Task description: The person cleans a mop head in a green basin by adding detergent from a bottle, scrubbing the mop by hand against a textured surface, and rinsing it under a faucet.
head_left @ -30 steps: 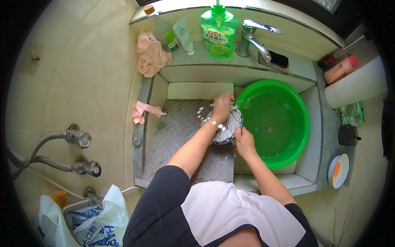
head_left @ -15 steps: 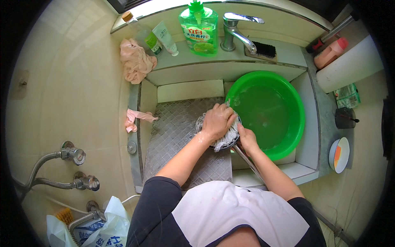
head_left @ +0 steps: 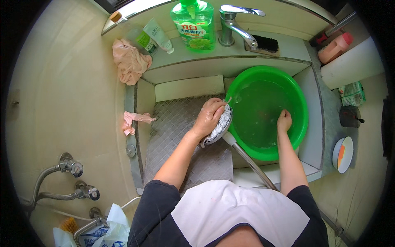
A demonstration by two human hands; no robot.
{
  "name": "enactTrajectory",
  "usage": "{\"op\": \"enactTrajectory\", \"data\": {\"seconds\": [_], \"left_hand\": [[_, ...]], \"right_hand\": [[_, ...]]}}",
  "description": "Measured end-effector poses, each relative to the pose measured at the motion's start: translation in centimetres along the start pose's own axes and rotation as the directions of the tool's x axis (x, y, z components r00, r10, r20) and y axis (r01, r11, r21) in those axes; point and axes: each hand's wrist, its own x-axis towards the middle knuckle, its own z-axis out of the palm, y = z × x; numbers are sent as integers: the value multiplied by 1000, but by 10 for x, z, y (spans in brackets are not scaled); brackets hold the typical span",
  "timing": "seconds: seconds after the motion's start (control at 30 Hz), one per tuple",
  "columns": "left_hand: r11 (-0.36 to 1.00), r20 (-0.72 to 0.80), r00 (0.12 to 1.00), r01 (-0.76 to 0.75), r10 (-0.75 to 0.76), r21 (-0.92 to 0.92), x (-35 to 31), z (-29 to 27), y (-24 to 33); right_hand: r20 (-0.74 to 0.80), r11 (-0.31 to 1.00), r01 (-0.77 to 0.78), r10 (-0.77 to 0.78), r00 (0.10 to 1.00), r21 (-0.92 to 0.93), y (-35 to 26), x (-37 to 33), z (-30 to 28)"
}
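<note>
My left hand (head_left: pixel 208 117) is closed over a round mop head (head_left: pixel 221 124) with grey-white strands, tilted on its edge above the grey ridged washboard slab (head_left: pixel 173 140) of the sink. A white joint links the mop head to a metal pole (head_left: pixel 253 164), which slants down to the right and passes behind my right forearm. My right hand (head_left: pixel 284 120) is in the large green basin (head_left: pixel 305 111), at the surface of the cloudy water. Its fingers look bent, but the tips are hidden, and nothing shows in it.
A chrome faucet (head_left: pixel 236 26), green soap bottle (head_left: pixel 193 29), white tube (head_left: pixel 158 36) and black-bristled brush (head_left: pixel 265 44) line the back ledge. Peach cloth (head_left: pixel 129 61) lies at the left corner. On the right stand a white bowl (head_left: pixel 342 154) and dark cup (head_left: pixel 349 117).
My right hand has left the mop and moved right into the basin. The mop head has tilted up on edge, its strands toward the basin, with my left hand still on it.
</note>
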Motion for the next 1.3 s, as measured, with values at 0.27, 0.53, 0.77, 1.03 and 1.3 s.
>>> {"op": "enactTrajectory", "data": {"seconds": [0.27,0.53,0.77,1.03,1.3], "left_hand": [[949,-111,992,87,-55,302,-15,14,18],[922,-75,990,-83,120,378,-27,25,62],[928,-77,978,209,-195,309,-5,32,28],[865,-80,862,502,-501,-12,29,1,-49],[980,109,976,180,-189,88,2,8,16]], "right_hand": [[997,410,-911,-75,17,46,-145,-73,-22],[831,949,107,-312,461,296,-145,-106,-30],[541,885,298,-456,706,358,-115,-167,-13],[544,887,361,-462,701,288,-129,-169,-12],[515,882,412,-470,717,230,-125,-171,-6]]}}
